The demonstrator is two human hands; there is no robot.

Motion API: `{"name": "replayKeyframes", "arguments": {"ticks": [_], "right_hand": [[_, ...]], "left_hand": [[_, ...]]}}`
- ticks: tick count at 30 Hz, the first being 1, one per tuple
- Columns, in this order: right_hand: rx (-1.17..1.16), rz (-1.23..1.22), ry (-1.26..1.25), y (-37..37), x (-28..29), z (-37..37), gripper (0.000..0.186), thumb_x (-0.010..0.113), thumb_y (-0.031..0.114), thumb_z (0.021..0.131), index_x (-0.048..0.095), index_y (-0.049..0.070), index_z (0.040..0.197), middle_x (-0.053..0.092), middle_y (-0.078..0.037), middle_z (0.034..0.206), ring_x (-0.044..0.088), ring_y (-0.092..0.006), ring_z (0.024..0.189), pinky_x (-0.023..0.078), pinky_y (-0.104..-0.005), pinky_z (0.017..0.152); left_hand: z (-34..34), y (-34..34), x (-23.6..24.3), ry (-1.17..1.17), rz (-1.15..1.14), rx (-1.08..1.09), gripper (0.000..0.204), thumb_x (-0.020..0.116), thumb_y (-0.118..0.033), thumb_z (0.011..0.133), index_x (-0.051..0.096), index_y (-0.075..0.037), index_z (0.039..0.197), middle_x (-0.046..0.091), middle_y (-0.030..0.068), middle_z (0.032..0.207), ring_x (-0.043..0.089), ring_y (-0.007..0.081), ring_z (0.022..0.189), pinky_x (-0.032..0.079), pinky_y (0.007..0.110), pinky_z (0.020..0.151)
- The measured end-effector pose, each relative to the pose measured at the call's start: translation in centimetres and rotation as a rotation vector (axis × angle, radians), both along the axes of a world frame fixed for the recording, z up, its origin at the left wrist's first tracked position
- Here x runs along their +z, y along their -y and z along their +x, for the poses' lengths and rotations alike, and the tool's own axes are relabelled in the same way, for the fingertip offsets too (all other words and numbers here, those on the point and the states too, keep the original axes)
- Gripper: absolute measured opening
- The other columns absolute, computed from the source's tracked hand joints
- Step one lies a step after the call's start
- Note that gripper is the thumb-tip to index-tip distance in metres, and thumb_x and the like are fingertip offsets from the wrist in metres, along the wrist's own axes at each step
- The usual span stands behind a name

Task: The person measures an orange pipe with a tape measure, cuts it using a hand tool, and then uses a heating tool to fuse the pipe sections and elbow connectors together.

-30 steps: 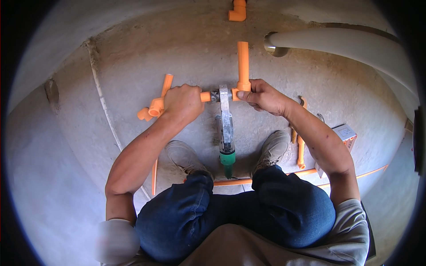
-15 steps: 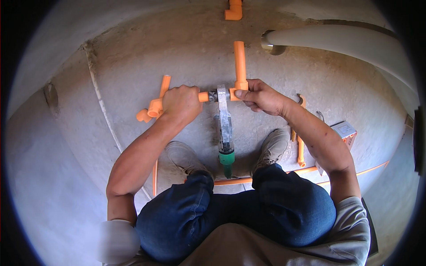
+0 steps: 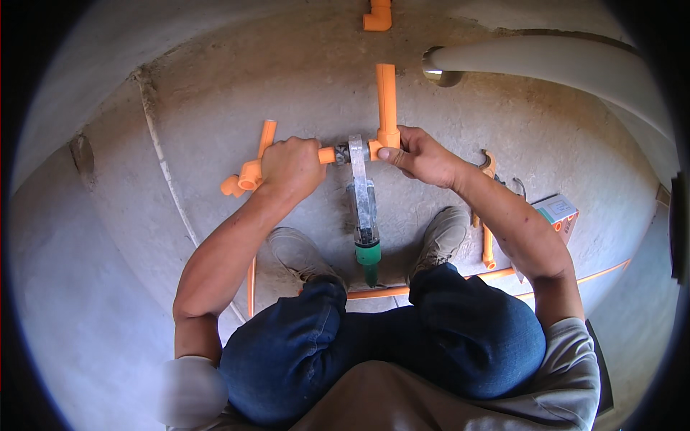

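Note:
Between my hands stands a pipe welding iron [image 3: 361, 194] with a flat metal plate, dark heating sockets on its sides and a green handle [image 3: 369, 254] toward me. My left hand [image 3: 291, 167] is wrapped round an orange pipe assembly [image 3: 251, 172] with elbow fittings; its short stub [image 3: 327, 155] meets the left socket. In my right hand [image 3: 422, 154], thumb and fingers grip an orange tee fitting [image 3: 388, 136], pressed to the plate's right side. A length of orange pipe [image 3: 386, 93] rises from that tee, pointing away from me.
Right of my shoe [image 3: 447, 233] lie an orange-handled pipe cutter [image 3: 489, 165], an orange pipe piece [image 3: 488, 248] and a small box [image 3: 557, 210]. A long orange pipe [image 3: 381, 293] crosses the floor before my knees. A thick grey pipe [image 3: 532, 61] enters a hole at the far right.
The tee and its pipe have shifted slightly left and tilted a little toward the plate. The welding iron's plate has also moved slightly left. Both hands keep their grips.

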State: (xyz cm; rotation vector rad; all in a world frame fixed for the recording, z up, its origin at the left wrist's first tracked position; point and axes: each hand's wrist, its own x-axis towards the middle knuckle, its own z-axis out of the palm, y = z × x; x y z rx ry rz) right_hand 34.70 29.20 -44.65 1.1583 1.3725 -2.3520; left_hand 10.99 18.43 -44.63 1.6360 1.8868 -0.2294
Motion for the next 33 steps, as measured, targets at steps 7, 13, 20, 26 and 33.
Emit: {"name": "replayKeyframes", "arguments": {"ticks": [7, 13, 20, 26, 33], "right_hand": [[0.007, 0.008, 0.034, 0.1, 0.2, 0.0, 0.038, 0.065, 0.024, 0.103, 0.059, -0.001, 0.130, 0.069, -0.005, 0.113, 0.060, -0.0112, 0.105, 0.046, -0.0284, 0.099], [0.026, 0.052, 0.020, 0.4, -0.4, 0.2, 0.037, 0.065, 0.024, 0.103, 0.059, -0.001, 0.130, 0.069, -0.005, 0.114, 0.059, -0.0118, 0.107, 0.045, -0.0291, 0.100], [0.023, 0.085, -0.015, 0.4, -0.5, 0.3, 0.038, 0.066, 0.025, 0.103, 0.059, 0.000, 0.130, 0.069, -0.006, 0.115, 0.060, -0.0126, 0.107, 0.046, -0.0303, 0.100], [0.077, 0.080, 0.021, -0.2, 0.2, 0.0, 0.040, 0.066, 0.027, 0.102, 0.059, 0.000, 0.129, 0.069, -0.006, 0.112, 0.060, -0.0133, 0.106, 0.046, -0.0304, 0.099], [0.195, 0.232, 0.061, -1.3, 0.1, 0.6, 0.040, 0.070, 0.031, 0.099, 0.066, -0.001, 0.122, 0.069, -0.004, 0.096, 0.059, -0.0118, 0.088, 0.049, -0.0303, 0.084]], "left_hand": [[0.0, -0.2, 0.3, -0.007, -0.034, -0.010, 0.013, 0.070, -0.014, 0.078, 0.076, -0.006, 0.086, 0.072, 0.0187, 0.075, 0.072, 0.0364, 0.070, 0.057, 0.047, 0.065], [0.0, -0.4, 0.2, -0.018, -0.065, -0.026, 0.016, 0.070, -0.015, 0.078, 0.077, -0.007, 0.089, 0.073, 0.0181, 0.077, 0.072, 0.0357, 0.073, 0.058, 0.046, 0.068], [-0.1, -0.5, 0.4, -0.022, -0.071, -0.022, 0.017, 0.070, -0.015, 0.078, 0.077, -0.007, 0.091, 0.073, 0.0178, 0.080, 0.072, 0.0351, 0.074, 0.058, 0.046, 0.069], [-0.5, -1.2, 1.6, 0.032, -0.118, -0.004, 0.015, 0.069, -0.019, 0.083, 0.075, -0.005, 0.084, 0.073, 0.0167, 0.078, 0.073, 0.0363, 0.074, 0.058, 0.046, 0.069], [-1.6, -2.6, 1.8, 0.156, -0.283, -0.099, 0.022, 0.072, -0.021, 0.085, 0.073, 0.001, 0.088, 0.072, 0.0210, 0.086, 0.071, 0.0366, 0.082, 0.056, 0.048, 0.075]]}}
